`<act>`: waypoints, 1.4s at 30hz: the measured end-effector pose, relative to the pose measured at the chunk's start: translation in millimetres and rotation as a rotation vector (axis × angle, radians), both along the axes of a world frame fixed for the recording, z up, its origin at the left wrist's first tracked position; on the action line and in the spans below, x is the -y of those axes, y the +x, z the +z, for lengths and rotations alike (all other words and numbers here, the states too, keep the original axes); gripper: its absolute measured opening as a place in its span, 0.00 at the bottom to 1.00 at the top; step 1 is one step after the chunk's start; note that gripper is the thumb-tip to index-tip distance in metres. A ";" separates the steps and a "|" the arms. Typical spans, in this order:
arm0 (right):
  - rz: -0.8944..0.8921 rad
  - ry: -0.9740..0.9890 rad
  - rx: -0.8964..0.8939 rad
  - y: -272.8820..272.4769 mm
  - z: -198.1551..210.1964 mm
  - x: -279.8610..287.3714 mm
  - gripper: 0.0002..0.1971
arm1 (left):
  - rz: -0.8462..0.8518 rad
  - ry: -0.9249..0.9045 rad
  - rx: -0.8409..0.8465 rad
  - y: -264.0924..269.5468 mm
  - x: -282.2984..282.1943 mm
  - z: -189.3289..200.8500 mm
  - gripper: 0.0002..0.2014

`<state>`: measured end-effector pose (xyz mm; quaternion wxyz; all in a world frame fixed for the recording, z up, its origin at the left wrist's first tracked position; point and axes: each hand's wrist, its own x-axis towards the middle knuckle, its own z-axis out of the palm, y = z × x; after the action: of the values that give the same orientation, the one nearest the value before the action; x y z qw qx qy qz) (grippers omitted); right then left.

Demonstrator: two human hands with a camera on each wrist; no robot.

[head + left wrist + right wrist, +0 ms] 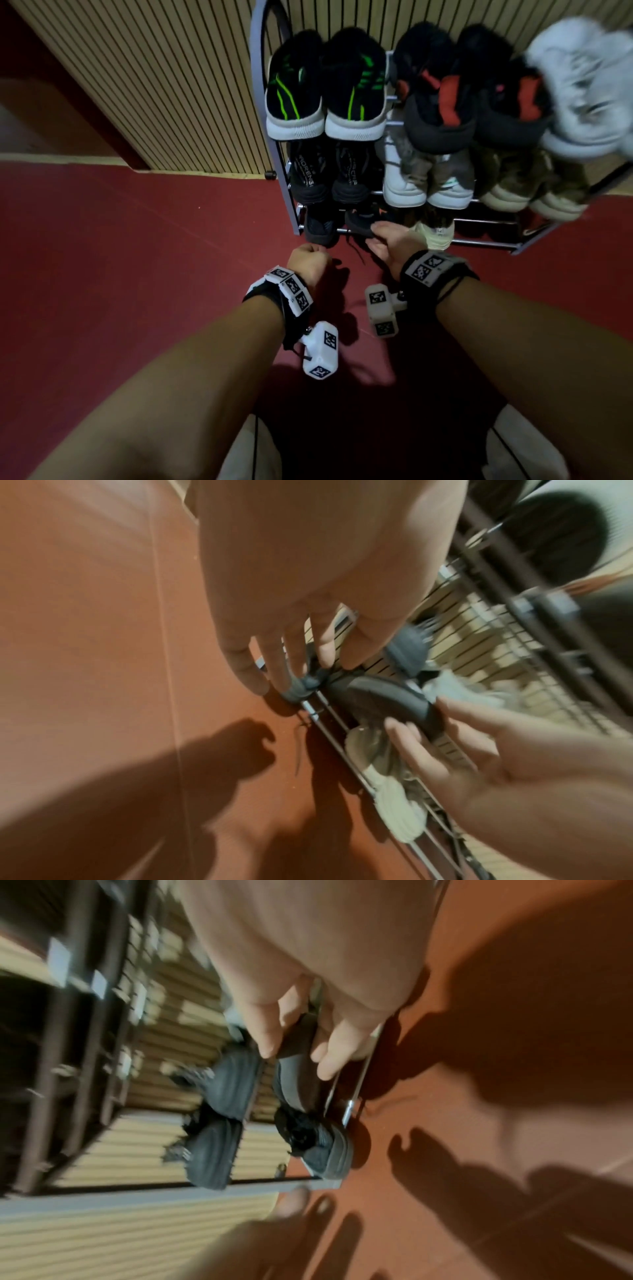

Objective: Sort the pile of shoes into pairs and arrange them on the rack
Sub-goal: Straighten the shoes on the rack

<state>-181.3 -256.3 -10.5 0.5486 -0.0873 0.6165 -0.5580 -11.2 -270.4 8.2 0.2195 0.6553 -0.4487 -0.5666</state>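
Fingers (267, 1039) and thumb of the right hand (390, 240) pinch a dark, rubber-soled sneaker (298, 1069) on the grey metal rack's (258, 68) bottom tier. Left hand (308, 260) hovers nearby, fingers loose, holding nothing. Wrist views are blurred.

Lettering on the middle-tier black shoes

We are reading white capital letters running down the tongue of the left black shoe (310, 174) on the middle tier of the shoe rack (479, 242); they are looking like "MORENS", though the first and last letters are staying uncertain. We are seeing similar white lettering on its partner black shoe (350, 174), too blurred to read. We are also noting black-and-white square coded markers on the left wristband (289, 287), the right wristband (428, 269) and the white wrist camera blocks (322, 354); these are carrying patterns, not words. Both wrist views are showing us nothing legible.
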 end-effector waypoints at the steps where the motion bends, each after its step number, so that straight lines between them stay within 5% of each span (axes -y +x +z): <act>1: -0.029 -0.010 0.006 -2.8 4.7 -7.6 0.05 | -0.013 -0.015 0.020 0.6 -5.0 8.7 0.09; 4: -0.092 -0.017 -0.052 -9.8 29.7 -31.4 0.05 | -0.045 -0.064 0.067 3.3 -17.7 35.3 0.06; 10: 0.020 0.042 -0.484 -15.9 87.9 -82.2 0.13 | -0.185 -0.107 0.161 16.9 -42.2 93.7 0.05; 17: 0.158 -0.103 -0.692 -13.7 138.6 -108.3 0.14 | -0.358 -0.130 0.320 30.3 -65.1 123.9 0.23; 21: 0.139 -0.097 -0.653 -10.7 139.2 -110.5 0.17 | -0.404 -0.081 0.366 44.6 -75.0 119.8 0.17; 28: 0.112 0.024 -0.446 -4.8 101.2 -97.3 0.17 | -0.522 0.118 0.398 70.7 -66.7 98.9 0.15; 33: 0.096 0.094 -0.290 -2.4 56.1 -70.7 0.16 | -0.310 0.314 0.328 93.7 -44.8 62.8 0.06; 42: 0.094 0.086 -0.229 -9.8 -17.2 -1.1 0.14 | -0.184 0.332 0.058 121.1 0.9 10.1 0.16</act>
<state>-191.1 -255.2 -27.8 0.5036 -0.1556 0.6936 -0.4910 109.9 -271.3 18.3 0.0427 0.6547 -0.4134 -0.6314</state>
